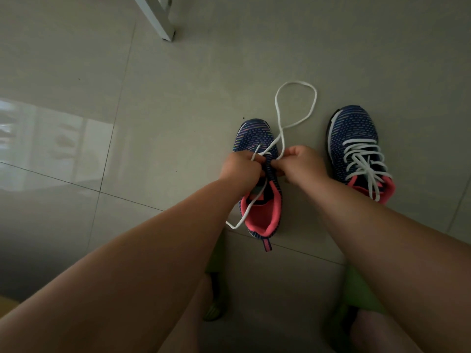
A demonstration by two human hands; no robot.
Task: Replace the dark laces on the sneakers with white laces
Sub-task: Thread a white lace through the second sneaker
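Head view: grey tiled floor (153, 118), white furniture leg (163, 24) at top. Right sneaker (356, 143) well apart to the right, fully laced in white, ends loose over pink collar; judged done. Left sneaker (260, 200) toe-away, pink opening toward the person, presumably for reach to the eyelets. White lace (295, 98) only through lowest rows: long loop thrown forward past the toe, short end trailing off near left side, likely kept clear of the working area. Left hand (239, 169) curled, pinching lace at left eyelets. Right hand (303, 161) curled, pinching lace at right edge; exact eyelet hidden. No dark laces visible.
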